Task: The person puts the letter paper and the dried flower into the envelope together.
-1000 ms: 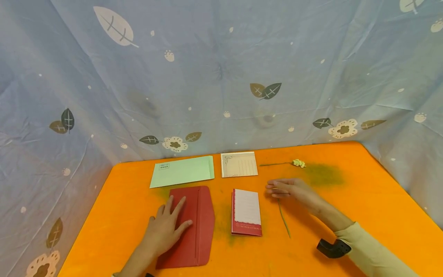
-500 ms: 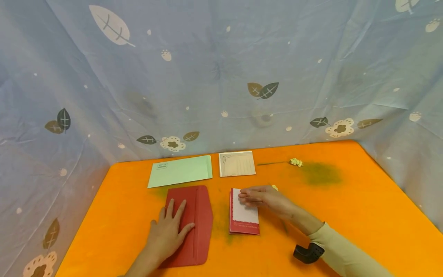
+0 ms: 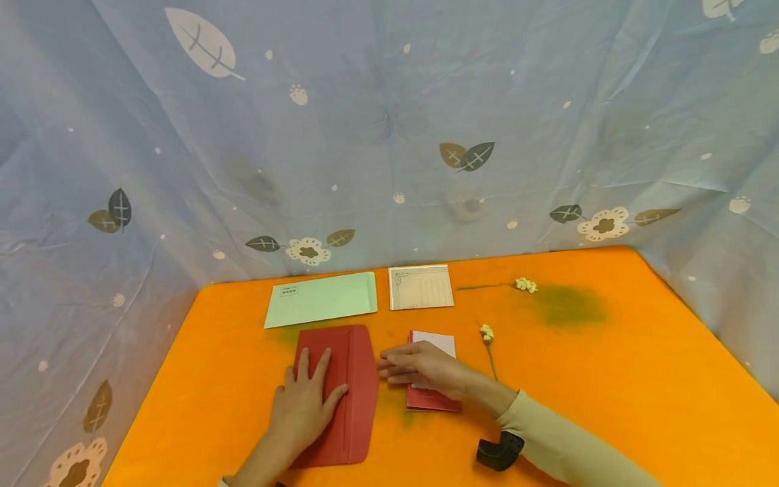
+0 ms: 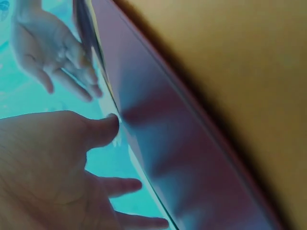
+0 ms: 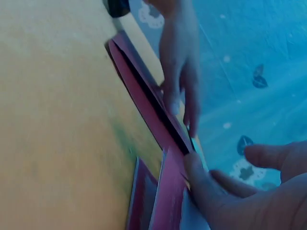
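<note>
In the head view my left hand rests on the red envelope, fingers spread, thumb beside the seam near its pointed flap. My right hand reaches over the folded red-and-white card, its fingertips close to the flap's right edge and its fingers fairly straight. Part of the card is hidden beneath it. In the right wrist view the card stands partly unfolded beside the envelope; whether my fingers touch either one I cannot tell. The left wrist view has the envelope next to my thumb.
A pale green envelope and a cream postcard lie along the back of the orange table. Two yellow flower sprigs lie to the right, one flower at the back and another flower nearer. Printed cloth walls surround the table.
My right hand has moved left from the nearer flower sprig, across the folded card, toward the red envelope's flap. The left hand stays on the envelope. The nearer sprig's flower is uncovered.
</note>
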### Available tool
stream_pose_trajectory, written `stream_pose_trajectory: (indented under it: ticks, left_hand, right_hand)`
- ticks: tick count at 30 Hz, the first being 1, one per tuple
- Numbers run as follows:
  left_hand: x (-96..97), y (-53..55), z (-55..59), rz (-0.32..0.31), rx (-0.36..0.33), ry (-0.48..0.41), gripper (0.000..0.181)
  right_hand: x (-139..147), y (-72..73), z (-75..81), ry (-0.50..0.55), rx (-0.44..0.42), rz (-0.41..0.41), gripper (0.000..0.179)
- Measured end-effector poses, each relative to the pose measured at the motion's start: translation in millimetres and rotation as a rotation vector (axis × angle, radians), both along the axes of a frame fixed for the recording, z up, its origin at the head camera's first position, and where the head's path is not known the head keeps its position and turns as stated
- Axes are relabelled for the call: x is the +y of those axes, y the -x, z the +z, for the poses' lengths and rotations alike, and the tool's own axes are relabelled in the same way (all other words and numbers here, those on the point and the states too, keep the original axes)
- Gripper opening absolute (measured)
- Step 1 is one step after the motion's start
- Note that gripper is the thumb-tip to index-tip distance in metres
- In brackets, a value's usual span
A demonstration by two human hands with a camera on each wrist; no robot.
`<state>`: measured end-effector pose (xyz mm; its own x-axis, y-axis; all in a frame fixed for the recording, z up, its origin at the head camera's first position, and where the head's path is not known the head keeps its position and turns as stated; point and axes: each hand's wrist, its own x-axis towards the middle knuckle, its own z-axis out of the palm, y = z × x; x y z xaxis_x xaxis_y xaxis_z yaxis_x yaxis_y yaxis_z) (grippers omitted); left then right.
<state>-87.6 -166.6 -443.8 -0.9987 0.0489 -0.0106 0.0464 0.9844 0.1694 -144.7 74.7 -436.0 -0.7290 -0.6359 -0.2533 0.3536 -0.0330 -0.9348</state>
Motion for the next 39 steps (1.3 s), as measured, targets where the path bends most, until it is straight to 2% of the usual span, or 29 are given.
stream_pose_trajectory:
  ticks: [7,13,22,33,39]
  left_hand:
    - [4.9,2.2,2.8,0.036,-0.006,0.001,0.073]
    - [9.1,2.9,5.9,0.027,-0.029,-0.011,0.072]
    - [21.8,1.3,7.3,-0.022,-0.053,-0.035,0.071]
    - [26.2,5.4,7.7,-0.025,-0.059,-0.101,0.074]
    - [27.2,8.4,5.8,-0.019,-0.067,-0.089,0.076]
  right_hand:
    - [-24,-4.6,-5.1,-0.001,-0.03,-0.005,0.043]
    - [-37,-3.5,-6.8,-0.002,-0.05,-0.011,0.045]
    - [-51,2.3,-8.5,-0.041,0.015,0.007,0.044]
    - [-49,8.4,-12.6,-0.026,0.063,-0.022,0.048]
    - [-48,8.6,-12.2,-0.019,0.074,-0.015,0.048]
